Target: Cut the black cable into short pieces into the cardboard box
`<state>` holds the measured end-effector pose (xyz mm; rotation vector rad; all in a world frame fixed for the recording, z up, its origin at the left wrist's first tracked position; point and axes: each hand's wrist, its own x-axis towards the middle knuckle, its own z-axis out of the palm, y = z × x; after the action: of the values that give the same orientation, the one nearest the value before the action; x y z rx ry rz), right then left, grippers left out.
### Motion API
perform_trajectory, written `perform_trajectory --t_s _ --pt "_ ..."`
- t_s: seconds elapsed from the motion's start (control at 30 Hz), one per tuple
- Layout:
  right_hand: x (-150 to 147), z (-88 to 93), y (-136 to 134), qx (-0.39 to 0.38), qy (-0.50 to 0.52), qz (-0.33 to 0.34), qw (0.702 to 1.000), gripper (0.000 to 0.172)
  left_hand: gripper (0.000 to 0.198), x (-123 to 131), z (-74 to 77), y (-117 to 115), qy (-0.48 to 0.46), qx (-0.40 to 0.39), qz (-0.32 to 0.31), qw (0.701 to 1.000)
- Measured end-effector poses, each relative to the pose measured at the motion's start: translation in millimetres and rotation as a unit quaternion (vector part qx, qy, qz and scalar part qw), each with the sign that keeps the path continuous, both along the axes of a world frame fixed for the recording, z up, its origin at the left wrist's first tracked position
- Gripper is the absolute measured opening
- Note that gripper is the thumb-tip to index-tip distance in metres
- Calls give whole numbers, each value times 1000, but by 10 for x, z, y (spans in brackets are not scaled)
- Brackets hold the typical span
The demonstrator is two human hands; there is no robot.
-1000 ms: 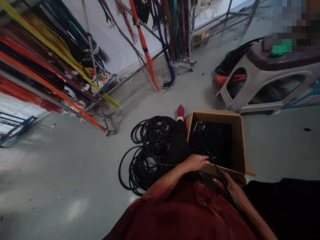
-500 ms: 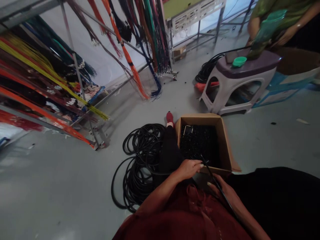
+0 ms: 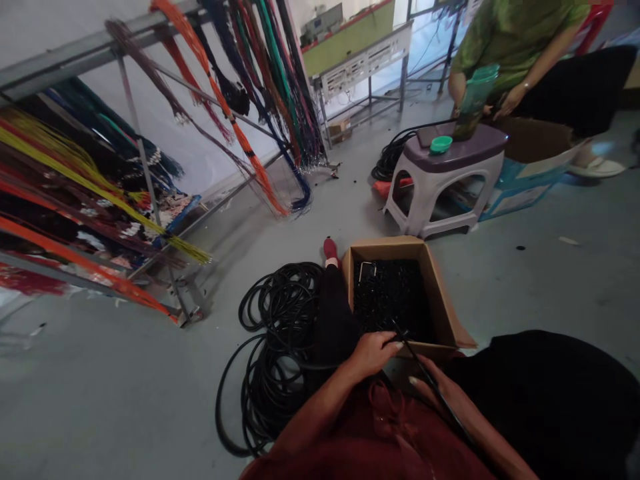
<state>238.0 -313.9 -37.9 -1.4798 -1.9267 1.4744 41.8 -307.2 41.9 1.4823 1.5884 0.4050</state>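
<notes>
No legible text is showing anywhere in this head view. The printed panel on the blue-and-white carton (image 3: pixel 515 193) is reading as too small to make out, and the white panel on the bench (image 3: pixel 365 65) is showing no readable markings.

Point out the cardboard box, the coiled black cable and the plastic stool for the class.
Cardboard box (image 3: pixel 433 287), head view, on its right inner wall.
Coiled black cable (image 3: pixel 280 310), head view, on its upper loops.
Plastic stool (image 3: pixel 480 153), head view, on its purple seat.
</notes>
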Motion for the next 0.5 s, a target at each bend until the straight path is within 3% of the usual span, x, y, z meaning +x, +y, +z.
perform_trajectory --t_s 0.1,0.5 --pt "1 -22 3 -4 -1 2 1000 65 38 -22 -3 -15 -11 33 -10 999" --pt "32 -114 -15 -8 23 25 999 70 40 -4 -98 -34 -8 26 23 999"
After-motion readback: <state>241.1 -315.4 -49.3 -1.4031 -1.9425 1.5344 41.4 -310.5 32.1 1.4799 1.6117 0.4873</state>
